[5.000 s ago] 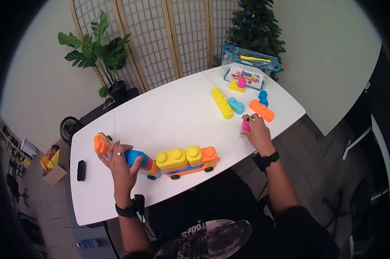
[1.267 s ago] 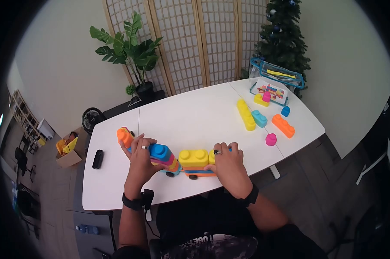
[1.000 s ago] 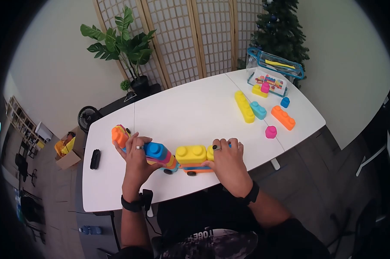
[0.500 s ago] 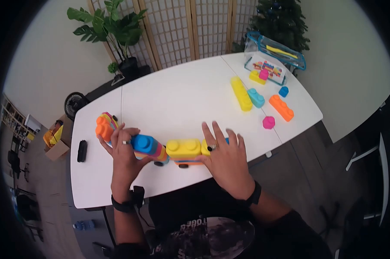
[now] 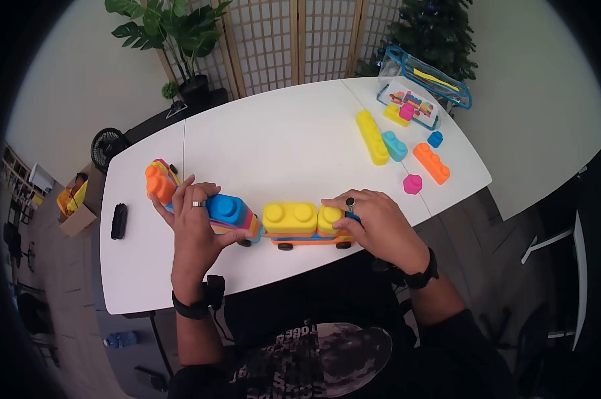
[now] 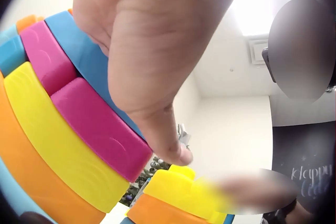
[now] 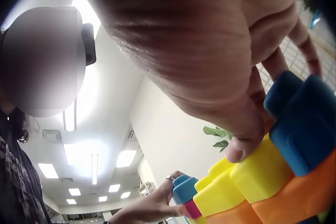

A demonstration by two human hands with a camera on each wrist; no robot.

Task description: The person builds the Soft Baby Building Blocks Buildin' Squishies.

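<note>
A toy train of chunky building blocks on black wheels stands along the table's near side. My left hand grips the middle car's blue block, thumb on the near side. Pink blocks and a yellow block lie beneath it. On the right car, a long yellow block sits beside a small yellow block. My right hand pinches that small one between thumb and fingers. A dark blue block stands on its right, mostly hidden in the head view.
Loose blocks lie to the right: a long yellow one, a light blue one, an orange one, a pink one and a blue one. Behind them stands a clear zip bag. A black case lies far left.
My right hand has left the pink block on the table and come over to the right car, where a blue block now sits. Its spread fingers have since drawn in around the small yellow block.
</note>
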